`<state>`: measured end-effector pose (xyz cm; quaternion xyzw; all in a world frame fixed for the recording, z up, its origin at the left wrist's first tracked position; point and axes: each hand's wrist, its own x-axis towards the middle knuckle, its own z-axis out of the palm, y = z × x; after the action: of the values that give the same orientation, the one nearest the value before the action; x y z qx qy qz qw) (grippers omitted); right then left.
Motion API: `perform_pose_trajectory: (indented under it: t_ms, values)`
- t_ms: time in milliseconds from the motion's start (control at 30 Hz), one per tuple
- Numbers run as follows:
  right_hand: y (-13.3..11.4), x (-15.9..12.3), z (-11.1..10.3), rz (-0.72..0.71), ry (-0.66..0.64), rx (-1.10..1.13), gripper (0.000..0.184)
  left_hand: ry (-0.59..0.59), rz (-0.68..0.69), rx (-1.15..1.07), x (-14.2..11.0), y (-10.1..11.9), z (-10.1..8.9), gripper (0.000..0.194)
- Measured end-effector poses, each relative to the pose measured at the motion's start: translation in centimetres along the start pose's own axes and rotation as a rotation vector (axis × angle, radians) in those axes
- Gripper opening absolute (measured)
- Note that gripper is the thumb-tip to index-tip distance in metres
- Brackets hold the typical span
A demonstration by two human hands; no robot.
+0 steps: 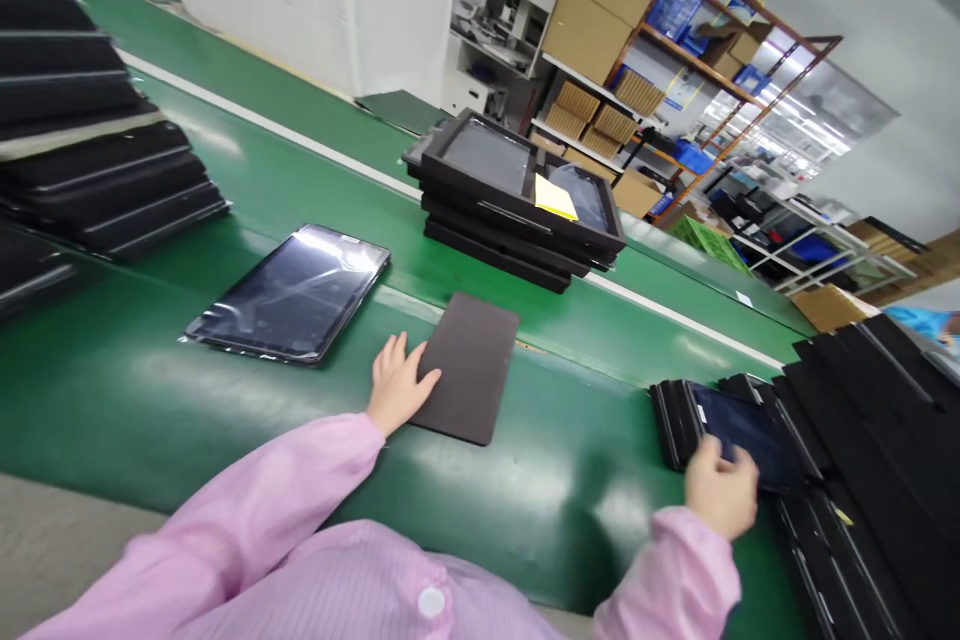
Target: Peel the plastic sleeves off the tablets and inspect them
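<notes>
My left hand [399,386] rests at the left edge of a flat, dark grey-brown rectangular panel [471,368] on the green table. Its fingers are apart and the thumb touches the panel. To the left lies a tablet-like glass screen [300,295] in shiny clear film. On the right, my right hand [721,488] is at the near edge of a dark screen [746,430] lying among black trays. Its fingers are curled and slightly blurred, and whatever is between them is hidden.
Black trays [517,205] with screens and a yellow note [555,198] stand at the back. Tall stacks of black trays rise at far left [67,110] and far right [877,430]. Beyond the green table [315,480] are shelves with cardboard boxes [600,10].
</notes>
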<state>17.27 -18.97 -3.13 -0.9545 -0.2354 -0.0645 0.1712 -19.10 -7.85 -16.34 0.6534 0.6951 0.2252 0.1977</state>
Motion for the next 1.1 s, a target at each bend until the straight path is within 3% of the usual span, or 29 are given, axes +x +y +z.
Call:
perform_pose_trajectory:
  t_ms: [133, 233, 300, 400, 500, 600, 667, 767, 933, 1000, 1100]
  values:
    - [-4.9, -7.6, 6.1, -0.328, -0.425, 0.32, 0.027, 0.005, 0.017, -0.053, -0.3, 2.1, 1.6, 0.058]
    - [-7.6, -12.4, 9.8, -0.404, -0.534, 0.497, 0.036, -0.024, -0.009, -0.103, -0.4, 2.8, 1.9, 0.061]
    - [-8.4, -14.6, 11.0, -0.423, -0.584, 0.631, 0.049, -0.038, -0.037, -0.181, -0.4, 2.6, 1.9, 0.061]
    - [-8.6, -16.0, 10.8, -0.445, -0.676, 0.833, 0.065, -0.026, -0.067, -0.417, -0.4, 1.5, 2.4, 0.059]
    - [-9.2, -14.5, 8.4, -0.489, -0.742, 0.982, 0.062, 0.045, -0.102, -0.725, -0.1, 0.1, 3.4, 0.049]
    - [-12.3, -10.5, 4.4, -0.577, -0.675, 1.132, 0.054, 0.108, -0.131, -0.938, 0.4, -0.5, 4.3, 0.046]
    - [-16.2, -7.4, 1.9, -0.599, -0.548, 1.2, 0.054, 0.135, -0.136, -1.019, 1.0, -0.6, 4.5, 0.049]
    - [-24.5, -3.4, -0.5, -0.535, -0.444, 1.256, 0.056, 0.178, -0.149, -1.096, 1.6, -0.5, 4.5, 0.052]
    - [-38.8, -0.7, -0.6, -0.563, -0.347, 1.181, 0.04, 0.217, -0.132, -1.128, 1.9, -0.6, 4.9, 0.048]
    - [-42.9, -0.7, 0.3, -0.602, -0.359, 1.097, 0.033, 0.216, -0.126, -1.113, 1.8, -0.6, 5.0, 0.048]
    - [-46.5, -0.8, 2.1, -0.697, -0.334, 0.938, 0.032, 0.189, -0.118, -1.08, 1.4, -0.6, 4.8, 0.049]
